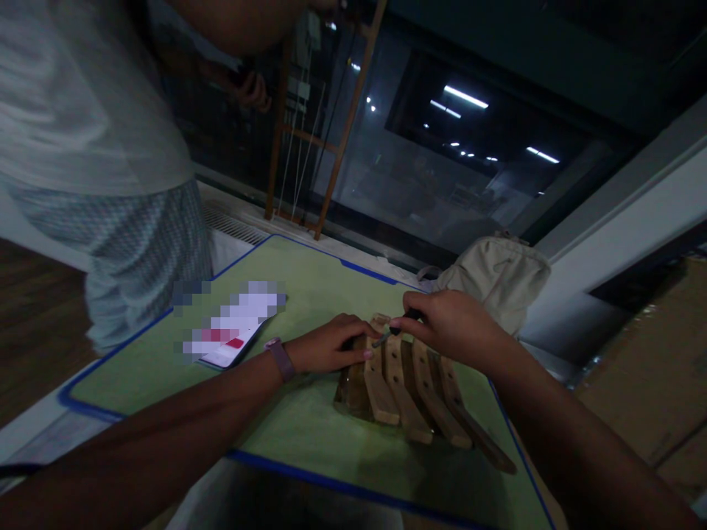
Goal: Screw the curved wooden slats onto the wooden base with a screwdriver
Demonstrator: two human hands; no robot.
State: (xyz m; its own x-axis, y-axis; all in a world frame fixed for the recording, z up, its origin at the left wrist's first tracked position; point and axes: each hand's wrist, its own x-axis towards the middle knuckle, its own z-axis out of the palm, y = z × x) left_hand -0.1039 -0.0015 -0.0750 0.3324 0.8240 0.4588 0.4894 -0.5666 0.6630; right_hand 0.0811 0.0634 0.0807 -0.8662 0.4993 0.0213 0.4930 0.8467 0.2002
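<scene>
wooden rack: a fan of light wooden slats (pixel 412 390) lying flat on the green mat, near its right-hand side, with the slat ends spread out toward the camera

screwdriver: small tool with a dark handle (pixel 396 329), tip angled down and touching the top end of the slats, roughly where they all meet

right hand: right hand (pixel 450 324) sits over the top of the slats, fingers curled closed around the screwdriver handle, so it's got a proper pinch grip on it

left hand: left hand (pixel 331 346) is pressed flat-ish on the left end of the wooden piece, fingers (pixel 361 352) spread lightly across the wood, resting on it more than gripping; a pinkish wrist band (pixel 280 358) on that arm

mat: green mat with blue edging (pixel 182 368) covering the table, pretty dim lighting overall

phone: a phone-like slab (pixel 232 342) lies on the mat to the left of the hands, well apart from the wood, screen blurred out

bag: beige fabric bag (pixel 497 276) just past the mat's far right corner, behind the right hand

other person: someone in a light top and patterned shorts (pixel 138 243) stands at the far left edge of the table

background: a wooden frame (pixel 325 140) leans by a dark window
</scene>
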